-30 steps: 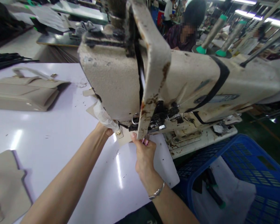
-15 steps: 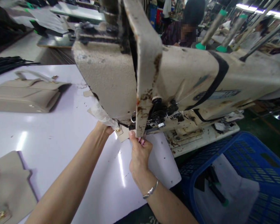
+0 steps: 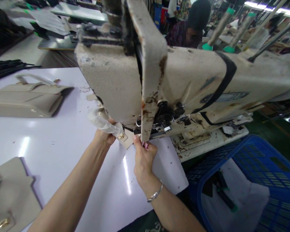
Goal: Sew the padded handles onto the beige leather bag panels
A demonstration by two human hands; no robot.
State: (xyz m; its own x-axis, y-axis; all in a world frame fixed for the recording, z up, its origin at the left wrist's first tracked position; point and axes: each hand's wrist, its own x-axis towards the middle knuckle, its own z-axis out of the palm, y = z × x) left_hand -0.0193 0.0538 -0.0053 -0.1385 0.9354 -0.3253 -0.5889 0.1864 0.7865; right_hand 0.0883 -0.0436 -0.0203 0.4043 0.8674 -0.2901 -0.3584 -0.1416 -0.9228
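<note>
Piece: a flat, beige, leather-like piece (image 3: 128, 139) with a gold fitting and a crinkled, see-through white wrap (image 3: 103, 121) lay just off centre toward eight o'clock, below the head of the sewing machine (image 3: 111, 83). Its long axis slanted from ten toward four o'clock; its squared end pointed to four.
Left hand: the left hand (image 3: 107, 135) was closed on the wrapped part, some fingers hidden.
Right hand: the right hand (image 3: 145, 156) was curled around a small pink item (image 3: 145, 145), thumb at the piece's edge.
Machine: cream metal, chipped and rust-spotted, banded with black tape; its nameplate (image 3: 224, 97) was unreadable.
Nine o'clock: a beige handbag (image 3: 26, 98), boxy and smooth.
Eight o'clock: a notched beige panel (image 3: 11, 193) with gold fittings.
Four o'clock: a blue lattice-sided plastic basket (image 3: 200, 196).
Surface: glossy white table (image 3: 87, 180).
One o'clock: a person (image 3: 183, 33) in dark clothing.
</note>
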